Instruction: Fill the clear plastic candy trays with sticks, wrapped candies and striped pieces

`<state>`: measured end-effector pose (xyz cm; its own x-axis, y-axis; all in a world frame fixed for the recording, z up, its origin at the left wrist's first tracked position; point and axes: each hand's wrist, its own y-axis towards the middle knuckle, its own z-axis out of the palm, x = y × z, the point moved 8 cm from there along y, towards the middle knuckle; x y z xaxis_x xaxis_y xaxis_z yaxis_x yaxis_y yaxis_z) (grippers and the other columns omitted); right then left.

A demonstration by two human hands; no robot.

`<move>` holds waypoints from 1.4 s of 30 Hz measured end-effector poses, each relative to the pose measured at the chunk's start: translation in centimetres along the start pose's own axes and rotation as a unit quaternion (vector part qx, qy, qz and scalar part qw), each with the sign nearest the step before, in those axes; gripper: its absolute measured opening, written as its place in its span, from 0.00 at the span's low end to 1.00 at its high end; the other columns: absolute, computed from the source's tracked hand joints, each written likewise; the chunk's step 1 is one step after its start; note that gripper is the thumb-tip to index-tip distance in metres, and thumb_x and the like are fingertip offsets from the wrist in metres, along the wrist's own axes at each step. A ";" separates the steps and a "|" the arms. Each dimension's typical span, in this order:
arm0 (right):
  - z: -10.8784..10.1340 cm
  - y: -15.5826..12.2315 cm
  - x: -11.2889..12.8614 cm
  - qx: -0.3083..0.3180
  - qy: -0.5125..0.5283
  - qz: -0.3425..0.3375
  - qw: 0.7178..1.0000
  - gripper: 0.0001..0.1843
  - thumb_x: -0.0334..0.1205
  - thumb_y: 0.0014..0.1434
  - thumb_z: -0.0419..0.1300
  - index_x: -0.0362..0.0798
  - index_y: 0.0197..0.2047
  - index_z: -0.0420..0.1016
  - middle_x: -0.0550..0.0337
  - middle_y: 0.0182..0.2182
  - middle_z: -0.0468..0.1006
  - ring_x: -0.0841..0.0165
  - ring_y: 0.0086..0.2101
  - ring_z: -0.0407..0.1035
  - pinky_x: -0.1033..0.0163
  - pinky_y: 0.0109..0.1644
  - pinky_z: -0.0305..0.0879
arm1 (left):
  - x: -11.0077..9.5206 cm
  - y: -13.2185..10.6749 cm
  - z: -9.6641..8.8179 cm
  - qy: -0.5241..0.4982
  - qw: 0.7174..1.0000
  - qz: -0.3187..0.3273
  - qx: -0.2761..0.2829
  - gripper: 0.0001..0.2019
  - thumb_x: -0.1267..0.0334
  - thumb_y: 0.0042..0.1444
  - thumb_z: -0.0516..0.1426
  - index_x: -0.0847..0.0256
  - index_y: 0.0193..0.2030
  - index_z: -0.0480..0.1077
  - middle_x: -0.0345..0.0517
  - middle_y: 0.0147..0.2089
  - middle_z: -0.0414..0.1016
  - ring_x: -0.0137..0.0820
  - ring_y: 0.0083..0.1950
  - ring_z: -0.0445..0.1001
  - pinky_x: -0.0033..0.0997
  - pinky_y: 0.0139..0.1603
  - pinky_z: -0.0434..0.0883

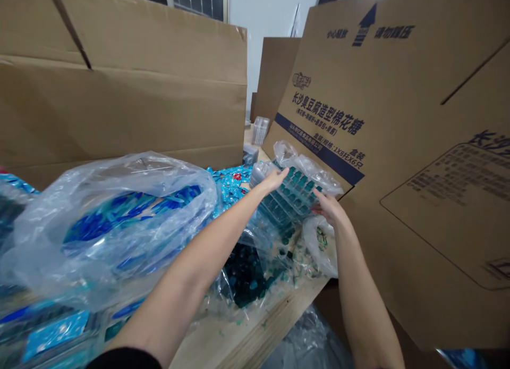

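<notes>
Your left fingers (277, 178) and right fingers (323, 204) hold a teal blister tray (297, 194) from opposite sides, just beside a printed cardboard flap (319, 119).

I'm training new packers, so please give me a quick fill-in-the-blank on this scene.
A stack of teal ____ lies between the left hand and the right hand. The arrow printed on the cardboard box points ____. The tabletop under the hands is made of ____.

Missing words: trays; up; wood.
</notes>
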<state>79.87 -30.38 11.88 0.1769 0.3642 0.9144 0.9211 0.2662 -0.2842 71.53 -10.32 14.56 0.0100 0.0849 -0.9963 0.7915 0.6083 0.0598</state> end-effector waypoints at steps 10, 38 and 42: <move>-0.5 -3.4 3.8 -0.053 0.165 -0.128 0.976 0.19 0.28 0.66 0.56 0.48 0.58 0.62 0.57 0.45 0.73 0.68 0.37 0.73 0.64 0.35 0.75 | -0.7 -1.7 0.2 -0.067 0.997 -0.047 -0.007 0.13 0.61 0.65 0.58 0.64 0.54 0.69 0.49 0.50 0.75 0.34 0.45 0.77 0.39 0.44 0.78; 29.7 -28.8 -12.5 0.386 0.303 0.120 0.863 0.29 0.70 0.45 0.68 0.52 0.36 0.76 0.61 0.37 0.80 0.62 0.39 0.75 0.55 0.45 0.74 | 4.9 -34.8 -19.7 0.654 0.750 0.001 -0.102 0.05 0.69 0.63 0.57 0.67 0.43 0.73 0.61 0.59 0.74 0.49 0.63 0.72 0.53 0.64 0.69; 30.1 -28.2 -12.9 0.386 0.272 0.114 0.874 0.21 0.57 0.46 0.73 0.51 0.37 0.79 0.59 0.39 0.81 0.63 0.41 0.75 0.61 0.40 0.74 | 4.1 -36.1 -20.6 0.629 0.777 -0.005 -0.034 0.10 0.74 0.59 0.57 0.68 0.47 0.71 0.61 0.60 0.72 0.45 0.62 0.72 0.43 0.63 0.71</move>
<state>41.19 -15.72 -0.54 0.6579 0.0631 0.7505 0.3697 0.8411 -0.3948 30.40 -15.72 9.60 -0.6348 0.7576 -0.1517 0.7529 0.6507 0.0989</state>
